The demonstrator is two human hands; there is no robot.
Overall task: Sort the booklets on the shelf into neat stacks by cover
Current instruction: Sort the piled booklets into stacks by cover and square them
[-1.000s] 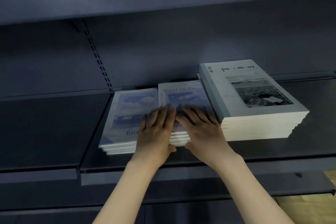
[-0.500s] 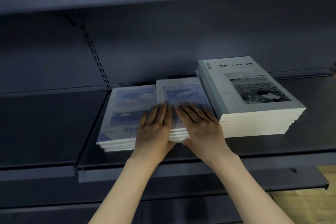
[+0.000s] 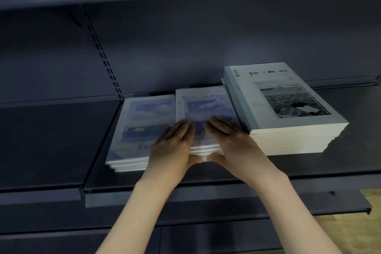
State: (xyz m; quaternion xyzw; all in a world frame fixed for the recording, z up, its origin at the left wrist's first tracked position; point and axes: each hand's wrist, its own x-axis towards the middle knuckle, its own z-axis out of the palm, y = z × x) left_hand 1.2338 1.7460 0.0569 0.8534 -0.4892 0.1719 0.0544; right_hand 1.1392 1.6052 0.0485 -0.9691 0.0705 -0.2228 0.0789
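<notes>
A dark grey metal shelf unit (image 3: 206,47) fills the view, with a smooth flat back panel and a slotted upright strip (image 3: 105,62) running down its left part. The shelf (image 3: 350,150) is a flat matte metal deck with a folded front lip. On it, three stacks of booklets sit side by side, edges touching or nearly so.

The largest is the right stack (image 3: 288,113), rectangular, thick, with pale grey matte covers; the top cover bears black lettering and a black-and-white photograph. Its white page edges form a slightly stepped block, and it stands higher than the other two.

The left stack (image 3: 140,128) is thinner, with glossy pale blue covers showing clouds and blue lettering; its near edges are a little uneven.

The middle stack (image 3: 203,105) lies between them, also pale blue with a sky picture and faint lettering at the far end. Its right edge tucks against the right stack.

Both bare forearms reach in from the near edge. The left hand (image 3: 175,146) lies palm down on the middle stack's near left part, fingers straight and close together, thumb against the near page edges. The right hand (image 3: 233,142) lies flat on its near right part, fingers straight and slightly spread, thumb against the same near edge. The fingertips are blurred.

A strip of light wooden floor (image 3: 354,231) shows at the lower right.
</notes>
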